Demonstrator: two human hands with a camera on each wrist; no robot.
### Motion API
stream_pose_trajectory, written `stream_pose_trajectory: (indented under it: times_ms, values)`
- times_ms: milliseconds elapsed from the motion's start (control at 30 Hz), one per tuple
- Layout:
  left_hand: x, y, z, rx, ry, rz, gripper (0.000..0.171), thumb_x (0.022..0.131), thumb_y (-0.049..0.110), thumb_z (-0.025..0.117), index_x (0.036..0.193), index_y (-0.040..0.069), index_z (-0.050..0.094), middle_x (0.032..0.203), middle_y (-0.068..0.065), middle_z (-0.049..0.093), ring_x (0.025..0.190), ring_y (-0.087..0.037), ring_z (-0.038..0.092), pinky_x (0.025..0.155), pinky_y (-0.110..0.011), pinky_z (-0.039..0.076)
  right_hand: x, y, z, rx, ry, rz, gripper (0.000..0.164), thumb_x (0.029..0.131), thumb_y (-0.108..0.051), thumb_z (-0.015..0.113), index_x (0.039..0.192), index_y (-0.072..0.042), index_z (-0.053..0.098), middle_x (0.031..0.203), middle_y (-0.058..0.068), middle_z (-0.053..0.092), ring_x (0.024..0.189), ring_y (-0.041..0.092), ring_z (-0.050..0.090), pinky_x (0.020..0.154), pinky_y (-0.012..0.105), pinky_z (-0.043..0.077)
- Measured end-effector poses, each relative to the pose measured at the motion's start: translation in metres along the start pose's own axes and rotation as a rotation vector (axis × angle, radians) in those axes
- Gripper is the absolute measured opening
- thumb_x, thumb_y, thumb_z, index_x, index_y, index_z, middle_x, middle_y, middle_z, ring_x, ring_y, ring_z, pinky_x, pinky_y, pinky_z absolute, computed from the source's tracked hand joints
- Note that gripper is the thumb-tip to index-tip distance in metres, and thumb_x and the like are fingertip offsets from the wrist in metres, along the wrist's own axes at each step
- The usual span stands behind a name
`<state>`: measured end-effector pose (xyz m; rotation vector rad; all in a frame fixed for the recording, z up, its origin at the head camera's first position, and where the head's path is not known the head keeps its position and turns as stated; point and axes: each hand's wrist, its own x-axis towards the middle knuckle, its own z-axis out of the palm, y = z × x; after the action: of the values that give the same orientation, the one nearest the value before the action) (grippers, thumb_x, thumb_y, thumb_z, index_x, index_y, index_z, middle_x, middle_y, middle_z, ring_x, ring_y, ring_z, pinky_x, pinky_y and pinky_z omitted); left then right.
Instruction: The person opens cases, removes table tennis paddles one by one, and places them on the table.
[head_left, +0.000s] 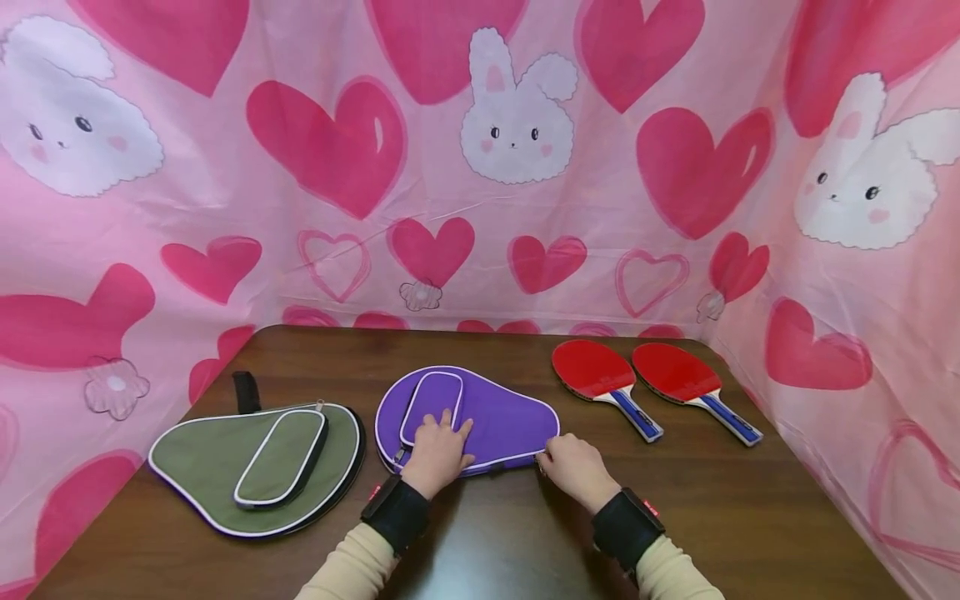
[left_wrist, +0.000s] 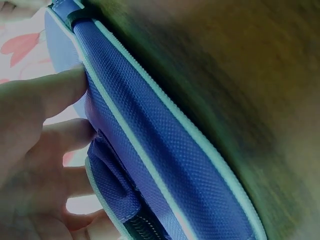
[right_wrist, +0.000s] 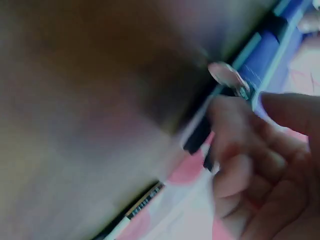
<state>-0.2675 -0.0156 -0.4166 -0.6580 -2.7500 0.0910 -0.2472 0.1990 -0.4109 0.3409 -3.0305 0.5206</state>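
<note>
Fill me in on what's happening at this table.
A person has both hands on a purple paddle case. The left hand rests on its front with fingers spread, by the small pocket. The right hand is at the narrow end, fingers curled beside a shiny tab; blur hides whether they pinch it. A green case lies to the person's left, and two red paddles lie uncased to the right.

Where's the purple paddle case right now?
In the head view, the purple paddle case sits below centre, under the left hand and right of the olive-green paddle case.
</note>
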Motion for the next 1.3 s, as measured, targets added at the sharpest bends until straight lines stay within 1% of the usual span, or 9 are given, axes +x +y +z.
stream_pose_trajectory:
  times_ms: [100,200,300,400,500,667,767,967,1300]
  values:
    - [0.0,0.005,0.002,0.047,0.023,-0.005,0.048,0.079,0.042,0.077,0.116,0.014,0.071,0.113,-0.022,0.065,0.078,-0.034,0.058,0.059,-0.036,0.05,0.011,0.0,-0.008,0.07,0.056,-0.045,0.021,0.09,-0.011,0.068,0.071,-0.01,0.061,0.06,-0.003,0.047,0.056,0.014,0.045,0.053,0.028,0.042]
    - [0.0,0.012,0.002,0.096,0.017,-0.041,0.047,0.078,0.042,0.077,0.116,0.014,0.072,0.114,-0.022,0.065,0.078,-0.035,0.061,0.066,-0.04,0.051,0.029,-0.005,-0.011,0.07,0.131,-0.166,0.005,0.088,-0.008,0.07,0.084,-0.006,0.066,0.074,0.002,0.055,0.069,0.019,0.054,0.065,0.033,0.05]
    - [-0.001,0.021,0.001,0.14,-0.008,-0.099,0.045,0.079,0.04,0.076,0.118,0.017,0.071,0.116,-0.021,0.065,0.081,-0.04,0.064,0.069,-0.043,0.052,0.049,-0.012,-0.007,0.023,0.152,-0.283,0.015,0.088,-0.005,0.069,0.102,-0.002,0.068,0.1,0.013,0.061,0.093,0.028,0.06,0.085,0.041,0.051]
    - [-0.002,0.028,0.0,0.152,-0.021,-0.166,0.031,0.089,0.028,0.066,0.118,0.019,0.072,0.117,-0.021,0.065,0.086,-0.045,0.065,0.068,-0.045,0.053,0.07,-0.021,0.001,-0.002,0.087,-0.358,0.03,0.09,-0.003,0.065,0.12,0.0,0.064,0.126,0.022,0.056,0.116,0.038,0.054,0.098,0.047,0.043]
    - [-0.006,0.034,0.001,0.115,-0.005,-0.217,0.028,0.093,0.017,0.056,0.116,0.02,0.073,0.118,-0.022,0.064,0.092,-0.051,0.063,0.071,-0.048,0.052,0.085,-0.029,0.008,-0.018,-0.003,-0.395,0.04,0.092,-0.003,0.062,0.132,-0.002,0.058,0.139,0.026,0.047,0.126,0.043,0.046,0.103,0.05,0.037]
    - [-0.015,0.041,0.003,0.074,0.025,-0.233,0.036,0.081,0.031,0.074,0.116,0.022,0.072,0.123,-0.024,0.06,0.103,-0.055,0.057,0.086,-0.055,0.045,0.098,-0.033,0.014,-0.06,-0.132,-0.339,0.046,0.094,-0.007,0.06,0.139,-0.009,0.054,0.144,0.023,0.043,0.129,0.042,0.045,0.102,0.049,0.039]
    - [-0.017,0.045,0.001,0.073,-0.035,-0.235,0.052,0.073,0.042,0.081,0.121,0.025,0.07,0.129,-0.024,0.056,0.112,-0.055,0.052,0.093,-0.058,0.041,0.103,-0.033,0.012,-0.047,-0.193,-0.284,0.044,0.095,-0.008,0.059,0.138,-0.011,0.056,0.145,0.022,0.043,0.129,0.04,0.045,0.103,0.047,0.038]
    - [-0.015,0.05,-0.002,0.034,-0.127,-0.25,0.054,0.074,0.046,0.08,0.123,0.025,0.069,0.134,-0.025,0.052,0.118,-0.055,0.048,0.095,-0.061,0.039,0.104,-0.032,0.01,0.013,-0.231,-0.234,0.041,0.095,-0.007,0.058,0.136,-0.011,0.059,0.144,0.022,0.043,0.128,0.041,0.046,0.103,0.048,0.038]
    - [-0.009,0.032,0.001,-0.038,-0.043,-0.164,0.05,0.078,0.041,0.077,0.121,0.016,0.069,0.125,-0.027,0.057,0.114,-0.055,0.051,0.093,-0.063,0.039,0.105,-0.028,0.007,0.046,-0.261,-0.129,0.042,0.095,-0.01,0.06,0.137,-0.011,0.058,0.143,0.028,0.043,0.13,0.044,0.043,0.104,0.054,0.034]
